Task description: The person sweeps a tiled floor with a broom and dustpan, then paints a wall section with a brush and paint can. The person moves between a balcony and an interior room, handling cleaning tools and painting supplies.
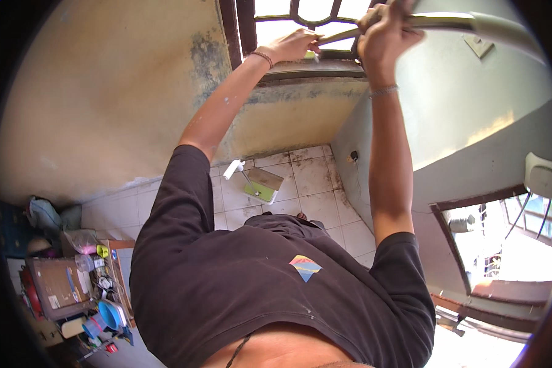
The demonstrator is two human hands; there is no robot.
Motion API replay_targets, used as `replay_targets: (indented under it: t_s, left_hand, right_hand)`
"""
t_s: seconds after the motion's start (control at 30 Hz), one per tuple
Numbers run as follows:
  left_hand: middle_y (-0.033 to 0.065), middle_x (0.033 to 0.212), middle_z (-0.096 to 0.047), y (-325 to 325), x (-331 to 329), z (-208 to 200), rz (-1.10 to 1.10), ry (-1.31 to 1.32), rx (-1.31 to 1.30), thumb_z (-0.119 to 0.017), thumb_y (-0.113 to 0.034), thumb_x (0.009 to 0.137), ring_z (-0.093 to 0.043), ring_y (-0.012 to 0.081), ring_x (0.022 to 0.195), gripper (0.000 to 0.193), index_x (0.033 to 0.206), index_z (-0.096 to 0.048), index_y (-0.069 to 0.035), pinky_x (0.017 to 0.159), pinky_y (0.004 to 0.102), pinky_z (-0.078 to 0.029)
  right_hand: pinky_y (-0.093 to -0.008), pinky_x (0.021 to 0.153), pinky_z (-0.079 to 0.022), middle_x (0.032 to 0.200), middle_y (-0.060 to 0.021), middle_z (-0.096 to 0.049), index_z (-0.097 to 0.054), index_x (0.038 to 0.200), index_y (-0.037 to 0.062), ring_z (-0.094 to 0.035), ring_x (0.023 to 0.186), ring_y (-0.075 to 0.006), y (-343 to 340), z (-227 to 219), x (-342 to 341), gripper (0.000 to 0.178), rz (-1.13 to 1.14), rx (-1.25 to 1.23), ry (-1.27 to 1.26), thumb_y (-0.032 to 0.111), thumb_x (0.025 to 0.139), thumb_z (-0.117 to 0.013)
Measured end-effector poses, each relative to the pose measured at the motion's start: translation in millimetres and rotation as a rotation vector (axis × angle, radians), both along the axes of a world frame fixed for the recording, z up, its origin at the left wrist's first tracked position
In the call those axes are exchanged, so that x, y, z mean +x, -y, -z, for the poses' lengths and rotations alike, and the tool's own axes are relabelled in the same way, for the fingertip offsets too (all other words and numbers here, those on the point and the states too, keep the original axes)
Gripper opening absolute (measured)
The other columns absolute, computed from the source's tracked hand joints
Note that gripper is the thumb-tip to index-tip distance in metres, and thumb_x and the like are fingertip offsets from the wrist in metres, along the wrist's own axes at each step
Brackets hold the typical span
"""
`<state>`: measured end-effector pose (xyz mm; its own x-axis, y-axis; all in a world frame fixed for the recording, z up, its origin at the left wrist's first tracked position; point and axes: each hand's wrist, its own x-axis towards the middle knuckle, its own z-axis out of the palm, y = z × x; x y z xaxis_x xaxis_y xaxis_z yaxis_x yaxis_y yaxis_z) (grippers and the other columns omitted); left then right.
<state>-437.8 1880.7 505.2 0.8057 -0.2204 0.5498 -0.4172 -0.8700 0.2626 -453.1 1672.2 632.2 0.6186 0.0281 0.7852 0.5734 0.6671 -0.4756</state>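
Both my arms reach up toward a barred window [300, 15] at the top of the wall. My right hand [383, 34] is clenched around a long thin pole [441, 22] that runs right and ends in a thick grey cylinder [509, 34], like a roller, against the grey wall [472, 104]. My left hand [294, 46] pinches the pole's near end by the window ledge [313, 70]. Each wrist carries a thin bracelet. My dark T-shirt fills the lower middle of the view.
On the dirty tiled floor lie a small white paint roller [233, 168] and a green-edged tray [264, 184]. At lower left are a cardboard box [58, 285], a blue bowl [110, 314] and several small items. An open doorway [509, 245] is lower right. The yellow wall [104, 104] is stained.
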Motion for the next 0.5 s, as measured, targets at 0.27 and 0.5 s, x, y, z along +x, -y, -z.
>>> replay_targets:
  t_s: [0.27,0.5]
  left_hand:
    - [0.0172,0.100,-0.066,8,-36,11,-0.003,-0.292,-0.083,-0.053,0.000,0.092,-0.061,0.0344,0.090,0.025,0.114,-0.064,-0.003,0.086,0.0449,-0.050]
    - [0.0149,0.083,-0.070,-5,-5,-4,-0.123,-0.161,-0.089,-0.057,0.003,0.089,-0.066,0.0279,0.075,0.016,0.100,-0.066,-0.004,0.073,0.0398,-0.052]
  right_hand:
    - [-0.0265,0.037,-0.025,0.047,0.0046,-0.030,-0.031,0.062,0.0128,-0.027,0.039,-0.0057,-13,28,-27,0.052,0.048,0.029,0.022,0.027,0.104,-0.057]
    - [-0.0261,0.049,-0.040,0.076,-0.0035,-0.055,-0.048,0.082,0.0015,-0.050,0.058,-0.0097,-45,40,19,0.024,0.112,-0.007,-0.086,0.015,0.097,-0.063]
